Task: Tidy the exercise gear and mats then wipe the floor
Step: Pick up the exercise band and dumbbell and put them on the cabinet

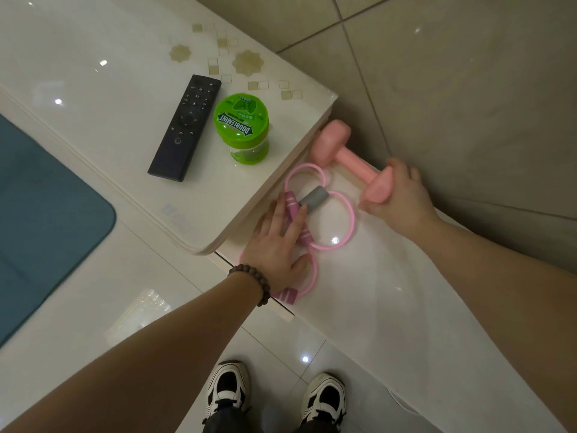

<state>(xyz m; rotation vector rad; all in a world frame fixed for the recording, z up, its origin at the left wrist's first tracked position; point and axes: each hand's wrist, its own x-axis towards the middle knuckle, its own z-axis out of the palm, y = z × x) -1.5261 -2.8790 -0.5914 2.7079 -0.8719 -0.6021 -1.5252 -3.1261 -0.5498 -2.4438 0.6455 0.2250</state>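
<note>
The left hand (276,245) is laid flat, fingers spread and gripping nothing, on the pink resistance band (315,214) on the low shelf (390,276). Further right, the pink dumbbell (349,160) is grasped at its near head by the right hand (396,195), apparently resting on the shelf. Farther left, a remote (185,128) and green gum jar (242,126) are seen on the table (93,89).
</note>
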